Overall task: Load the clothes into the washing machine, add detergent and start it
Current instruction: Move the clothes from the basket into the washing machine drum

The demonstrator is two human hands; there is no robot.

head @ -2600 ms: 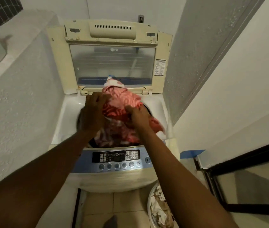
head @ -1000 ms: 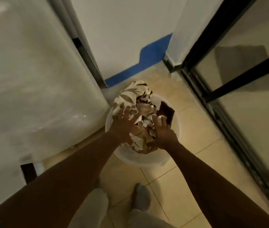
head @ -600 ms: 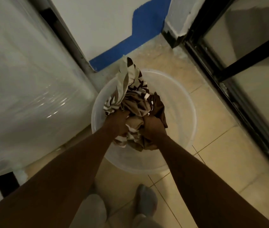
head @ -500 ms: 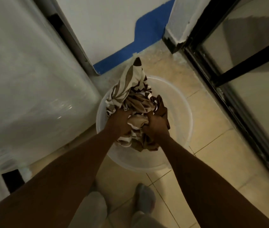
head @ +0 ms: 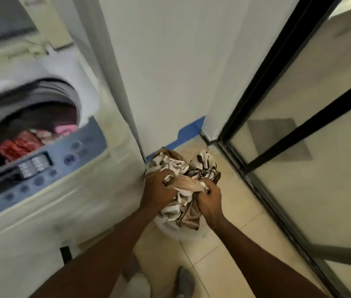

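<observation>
gripping brown-and-cream cloth [head: 183,190] with left hand [head: 158,190] and right hand [head: 210,200].

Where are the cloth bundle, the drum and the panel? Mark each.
cloth bundle [head: 186,183]: head view, beige fold at its middle.
drum [head: 67,91]: head view, grey rim, far side.
panel [head: 45,172]: head view, blue face, mid-length.

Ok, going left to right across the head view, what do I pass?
Washer holding red clothes → left hand → cloth gripped by both hands → right hand → glass door.
</observation>
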